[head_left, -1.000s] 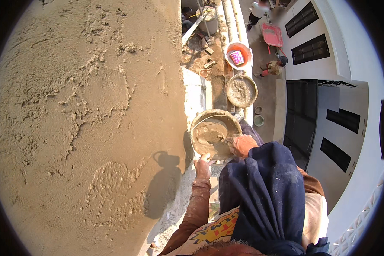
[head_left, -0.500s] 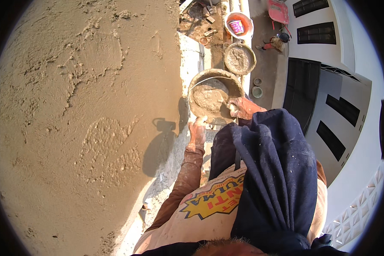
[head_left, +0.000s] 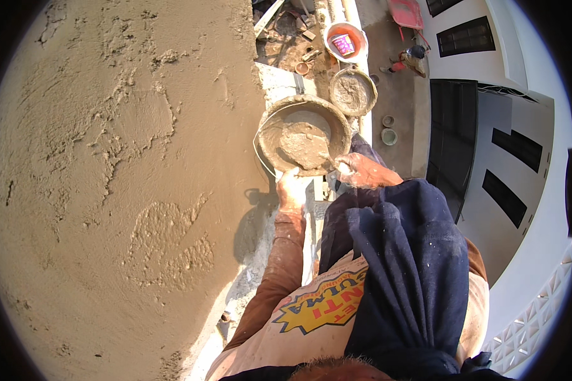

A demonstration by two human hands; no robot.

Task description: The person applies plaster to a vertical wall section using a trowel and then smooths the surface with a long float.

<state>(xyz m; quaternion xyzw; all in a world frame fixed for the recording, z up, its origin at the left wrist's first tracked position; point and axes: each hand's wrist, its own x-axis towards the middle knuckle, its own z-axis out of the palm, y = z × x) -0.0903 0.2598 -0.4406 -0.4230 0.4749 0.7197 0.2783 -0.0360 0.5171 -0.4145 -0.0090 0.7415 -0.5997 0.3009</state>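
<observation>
A round bucket (head_left: 268, 141) caked with mortar is in front of me, its mouth facing up toward me. Inside lies a heap of wet grey-brown mortar (head_left: 304, 141). My left hand (head_left: 291, 192) grips the near rim, thumb over the edge. The wire handle hangs round the bucket's left side. Closed at the near right of the rim, my right hand (head_left: 366, 171) holds what looks like a trowel (head_left: 325, 155). Its shank reaches into the mortar, and the blade is mostly hidden there. To the left spreads a wall of wet plaster (head_left: 190, 152), smooth in places and rough in others.
Beyond the bucket stand a second mortar bucket (head_left: 352, 93) and a white-rimmed red bucket (head_left: 346, 42) on pale poles. Down on the ground at right are a person (head_left: 413, 60), a red wheelbarrow (head_left: 405, 13) and small pails (head_left: 389, 136). A white building (head_left: 521, 44) rises beyond.
The mortar bucket has shifted left, toward the plastered wall. Its wire handle has dropped from across the mouth to the left side. My right hand stays near the rim with the tool.
</observation>
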